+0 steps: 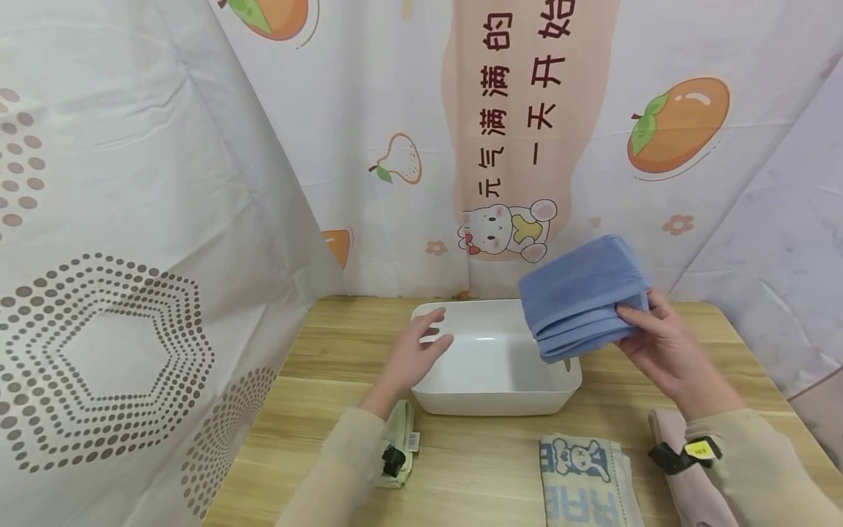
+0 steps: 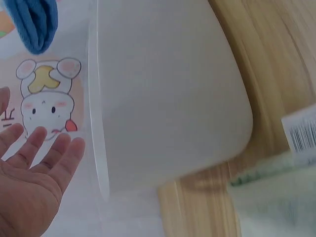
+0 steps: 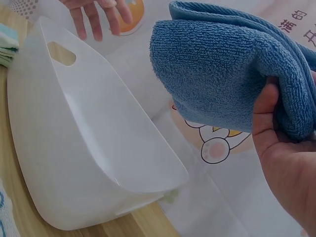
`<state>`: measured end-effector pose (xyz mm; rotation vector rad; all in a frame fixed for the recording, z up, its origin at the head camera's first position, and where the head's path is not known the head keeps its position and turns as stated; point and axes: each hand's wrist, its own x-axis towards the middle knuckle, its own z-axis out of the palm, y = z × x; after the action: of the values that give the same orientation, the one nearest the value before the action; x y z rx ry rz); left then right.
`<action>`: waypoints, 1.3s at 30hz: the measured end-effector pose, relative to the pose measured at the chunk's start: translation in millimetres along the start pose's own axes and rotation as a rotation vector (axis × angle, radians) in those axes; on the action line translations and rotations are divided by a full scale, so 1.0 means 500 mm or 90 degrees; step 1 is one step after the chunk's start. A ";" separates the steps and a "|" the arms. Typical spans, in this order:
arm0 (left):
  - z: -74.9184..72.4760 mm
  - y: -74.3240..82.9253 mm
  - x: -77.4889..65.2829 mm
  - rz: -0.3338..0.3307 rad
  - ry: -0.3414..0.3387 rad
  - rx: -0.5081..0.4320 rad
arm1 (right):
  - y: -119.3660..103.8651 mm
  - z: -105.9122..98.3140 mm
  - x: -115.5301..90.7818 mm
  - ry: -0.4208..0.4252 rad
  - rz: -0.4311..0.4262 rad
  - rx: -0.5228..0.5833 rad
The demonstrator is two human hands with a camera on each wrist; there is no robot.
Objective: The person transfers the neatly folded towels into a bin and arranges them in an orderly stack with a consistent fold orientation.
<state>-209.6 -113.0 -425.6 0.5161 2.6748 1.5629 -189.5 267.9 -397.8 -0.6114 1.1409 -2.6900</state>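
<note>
A folded blue towel point(image 1: 582, 296) is pinched at its right edge by my right hand point(image 1: 665, 351), which holds it up over the right end of a white plastic bin point(image 1: 490, 402). The right wrist view shows the thumb pressed into the folds of the blue terry cloth point(image 3: 212, 69). My left hand point(image 1: 415, 355) hovers over the bin's left end with its fingers spread and nothing in them. In the left wrist view, those fingers point(image 2: 37, 148) are loosely bent beside the bin's rim.
A light green folded towel point(image 1: 402, 446) with a tag lies left of the bin, partly behind my left sleeve. At the front right are a patterned towel point(image 1: 586, 479) and a pink towel point(image 1: 691, 483). Printed curtains point(image 1: 382, 241) hang behind the wooden table point(image 1: 329, 395).
</note>
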 end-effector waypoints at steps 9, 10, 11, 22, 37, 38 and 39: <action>0.054 0.025 0.018 0.014 -0.022 -0.031 | 0.015 0.011 0.004 0.000 0.008 -0.025; 0.059 0.029 0.019 0.012 -0.024 -0.036 | 0.017 0.012 0.005 0.000 0.010 -0.026; 0.064 0.033 0.020 0.011 -0.027 -0.040 | 0.019 0.014 0.005 -0.001 0.012 -0.029; 0.103 0.057 0.030 0.013 -0.033 -0.047 | 0.033 0.022 0.008 -0.002 0.028 -0.033; 0.143 0.069 0.039 -0.034 -0.087 -0.307 | 0.053 0.039 0.014 0.000 0.036 -0.043; 0.145 0.070 0.039 -0.035 -0.090 -0.323 | 0.054 0.040 0.014 0.003 0.036 -0.046; 0.146 0.070 0.039 -0.036 -0.093 -0.341 | 0.055 0.042 0.014 0.007 0.037 -0.052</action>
<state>-206.3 -29.7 -429.4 0.4973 2.0225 2.0210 -187.5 233.0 -402.1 -0.5661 1.2575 -2.6122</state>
